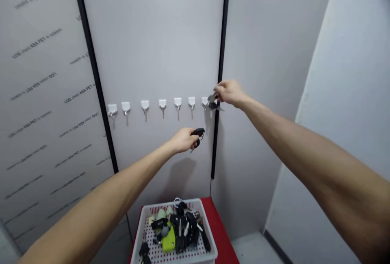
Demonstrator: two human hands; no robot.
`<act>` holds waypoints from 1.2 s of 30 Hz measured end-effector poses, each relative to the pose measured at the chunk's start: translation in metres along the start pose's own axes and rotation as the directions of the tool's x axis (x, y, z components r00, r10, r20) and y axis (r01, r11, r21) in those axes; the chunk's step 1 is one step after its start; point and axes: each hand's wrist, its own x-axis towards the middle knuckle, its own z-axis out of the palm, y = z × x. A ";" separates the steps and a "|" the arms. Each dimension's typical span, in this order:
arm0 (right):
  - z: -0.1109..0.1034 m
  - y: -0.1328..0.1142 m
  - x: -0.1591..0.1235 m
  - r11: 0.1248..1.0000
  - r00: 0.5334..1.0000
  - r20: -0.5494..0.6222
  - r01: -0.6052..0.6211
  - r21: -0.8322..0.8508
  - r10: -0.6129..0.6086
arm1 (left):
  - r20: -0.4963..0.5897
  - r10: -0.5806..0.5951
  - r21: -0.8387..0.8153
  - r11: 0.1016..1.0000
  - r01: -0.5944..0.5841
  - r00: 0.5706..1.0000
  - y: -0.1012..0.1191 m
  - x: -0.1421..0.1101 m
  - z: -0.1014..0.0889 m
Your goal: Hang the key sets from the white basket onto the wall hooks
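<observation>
My right hand [230, 92] is raised at the right end of the hook row, closed on a bunch of keys [214, 102]. These keys are blurred and overlap the rightmost white hook [204, 101]; whether they touch it I cannot tell. Lower and to the left, my left hand [183, 139] grips a black key fob [199, 132] with a ring and a key hanging below its fingers. Below both hands, a white plastic basket [141, 231] holds many keys and fobs, among them a lime-yellow key holder [168, 239].
Several white adhesive hooks [162, 104] run in a row along the grey wall panel [152, 32]. Black vertical strips [223, 32] edge that panel. The basket stands on a red surface [217, 223]. A pale wall [344, 85] rises at the right.
</observation>
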 end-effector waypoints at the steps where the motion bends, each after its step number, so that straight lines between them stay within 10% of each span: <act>1: -0.001 -0.012 0.001 0.998 0.995 0.089 0.041 -0.037 -0.037 | -0.008 0.008 -0.007 1.000 -0.009 1.000 0.001 -0.001 -0.002; 8: 0.031 -0.020 -0.065 0.993 0.935 0.345 0.046 0.108 -0.080 | -0.028 -0.070 -0.170 0.983 0.064 0.997 -0.028 -0.024 -0.003; 18: 0.134 0.059 -0.241 0.987 0.609 0.793 -0.136 0.082 0.018 | 0.184 -0.297 0.108 0.954 0.281 0.937 -0.146 -0.105 0.087; 20: 0.136 0.065 -0.247 0.991 0.580 0.814 -0.119 0.057 0.023 | 0.149 -0.292 0.071 0.956 0.285 0.945 -0.157 -0.114 0.086; 24: 0.140 0.053 -0.230 0.959 0.711 0.693 -0.261 0.110 0.114 | -0.072 -0.356 -0.344 0.886 0.311 0.932 -0.155 -0.109 0.058; 31: 0.159 -0.011 -0.186 0.376 0.682 0.731 -0.685 0.624 0.029 | 0.008 -0.290 -0.834 0.526 0.167 0.957 -0.109 -0.080 0.013; 36: 0.157 -0.026 -0.174 0.271 0.681 0.728 -0.689 0.672 -0.074 | 0.008 -0.177 -0.845 0.525 0.101 0.984 -0.092 -0.075 0.006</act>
